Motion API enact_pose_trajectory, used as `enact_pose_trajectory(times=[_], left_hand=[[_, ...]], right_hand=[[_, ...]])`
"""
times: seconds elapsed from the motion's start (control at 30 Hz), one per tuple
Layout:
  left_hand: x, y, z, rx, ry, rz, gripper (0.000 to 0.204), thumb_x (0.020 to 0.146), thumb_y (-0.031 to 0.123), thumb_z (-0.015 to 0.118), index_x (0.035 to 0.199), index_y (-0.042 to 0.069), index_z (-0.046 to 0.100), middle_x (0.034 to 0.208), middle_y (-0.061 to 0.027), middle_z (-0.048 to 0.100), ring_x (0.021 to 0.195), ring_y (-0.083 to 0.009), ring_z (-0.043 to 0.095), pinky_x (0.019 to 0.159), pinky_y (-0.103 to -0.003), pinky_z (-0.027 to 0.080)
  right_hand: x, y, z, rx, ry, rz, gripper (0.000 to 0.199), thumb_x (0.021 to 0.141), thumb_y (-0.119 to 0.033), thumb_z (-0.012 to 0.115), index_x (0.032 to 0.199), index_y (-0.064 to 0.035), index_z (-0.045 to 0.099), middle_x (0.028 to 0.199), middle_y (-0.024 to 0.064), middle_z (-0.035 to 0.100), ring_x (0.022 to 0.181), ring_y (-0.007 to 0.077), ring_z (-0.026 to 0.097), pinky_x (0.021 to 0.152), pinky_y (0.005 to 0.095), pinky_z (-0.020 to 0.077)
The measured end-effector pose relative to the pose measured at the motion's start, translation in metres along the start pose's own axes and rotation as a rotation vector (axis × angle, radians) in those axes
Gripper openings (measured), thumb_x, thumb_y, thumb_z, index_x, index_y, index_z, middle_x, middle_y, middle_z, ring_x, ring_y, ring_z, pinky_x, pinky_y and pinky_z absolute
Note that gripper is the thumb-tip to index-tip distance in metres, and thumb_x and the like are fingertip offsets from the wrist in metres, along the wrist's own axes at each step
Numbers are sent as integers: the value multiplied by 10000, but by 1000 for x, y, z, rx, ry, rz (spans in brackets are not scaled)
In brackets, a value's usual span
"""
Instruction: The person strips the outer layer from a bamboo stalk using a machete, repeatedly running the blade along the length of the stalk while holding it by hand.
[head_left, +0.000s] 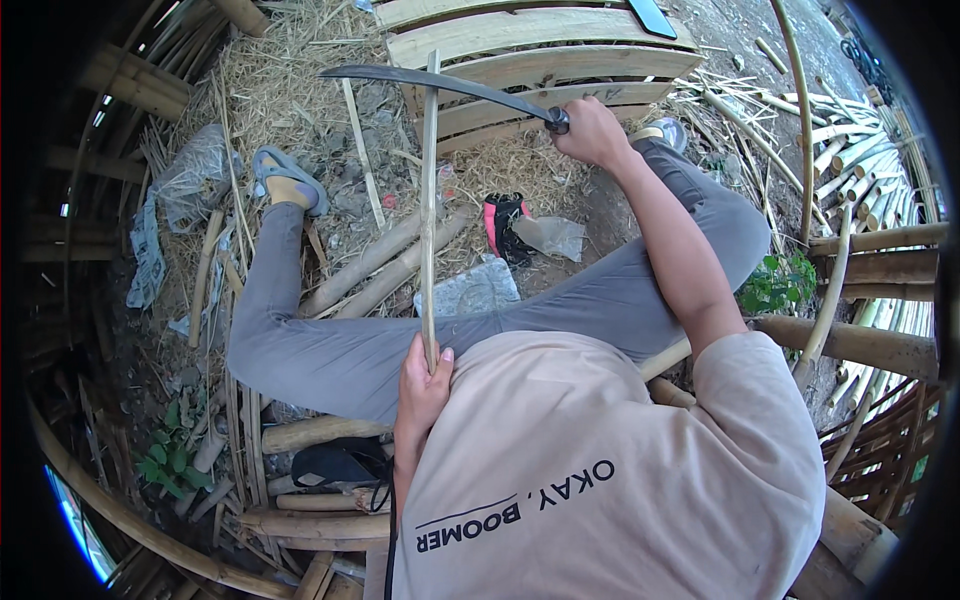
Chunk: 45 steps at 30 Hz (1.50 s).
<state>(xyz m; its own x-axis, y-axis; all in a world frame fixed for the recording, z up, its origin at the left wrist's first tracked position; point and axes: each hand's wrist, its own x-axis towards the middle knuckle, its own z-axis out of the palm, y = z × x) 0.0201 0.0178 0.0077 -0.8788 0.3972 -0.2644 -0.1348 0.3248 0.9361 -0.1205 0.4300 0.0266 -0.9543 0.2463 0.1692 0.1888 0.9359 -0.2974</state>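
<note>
My left hand (424, 388), close against my shirt, is closed round the lower end of a long, thin bamboo strip (429, 220). The strip points away from me, nearly straight up the view. My right hand (592, 132) is closed on the dark handle of a long, slightly curved machete (460, 88). Its blade reaches leftward and crosses the strip near the far end; whether the edge touches or cuts into it I cannot tell. Between my legs lie a red and black item (508, 228), a piece of clear plastic (552, 238) and a pale stone block (470, 289).
A wooden slatted pallet (540, 70) stands ahead, with a phone (652, 17) on it. Bamboo poles (375, 262) lie by my left leg. Cut bamboo (865, 165) is stacked at the right, beside a bamboo frame (850, 345). Shavings (285, 90) and plastic bags (195, 180) litter the ground.
</note>
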Motion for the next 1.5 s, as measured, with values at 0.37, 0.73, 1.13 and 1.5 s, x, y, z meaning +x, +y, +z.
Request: enact_pose_trajectory(times=[0.37, 0.73, 1.13, 1.5], left_hand=[[-3, -6, -7, 152, -55, -32, 201, 931, 139, 619, 902, 24, 456, 664, -47, 389, 620, -149, 365, 570, -329, 364], [-3, -5, -10, 42, -112, -15, 195, 931, 154, 611, 900, 37, 459, 709, -23, 404, 654, -118, 377, 584, -295, 357], [-15, -5, -7, 169, -36, 23, 220, 944, 169, 604, 912, 15, 450, 696, -99, 455, 622, -206, 426, 590, -356, 391], [-2, 2, -2, 169, 1, 51, 176, 943, 146, 598, 932, 10, 487, 673, -121, 491, 595, -240, 460, 600, -378, 417]], right_hand=[[7, 12, -1, 68, 0, -20, 219, 666, -178, 642, 755, 16, 692, 755, 270, 660, 806, 424, 667, 818, 500, 544], [-9, -18, -7, -24, -118, -156, 360, 590, -177, 692, 930, -78, 760, 792, 205, 698, 809, 375, 684, 798, 462, 560], [-5, -11, -4, -47, -20, -37, 309, 620, -187, 692, 901, -77, 758, 801, 215, 695, 808, 385, 681, 806, 469, 557], [-17, -18, -10, 76, -86, -137, 169, 671, -166, 632, 756, -34, 696, 722, 242, 659, 761, 422, 662, 770, 500, 548]])
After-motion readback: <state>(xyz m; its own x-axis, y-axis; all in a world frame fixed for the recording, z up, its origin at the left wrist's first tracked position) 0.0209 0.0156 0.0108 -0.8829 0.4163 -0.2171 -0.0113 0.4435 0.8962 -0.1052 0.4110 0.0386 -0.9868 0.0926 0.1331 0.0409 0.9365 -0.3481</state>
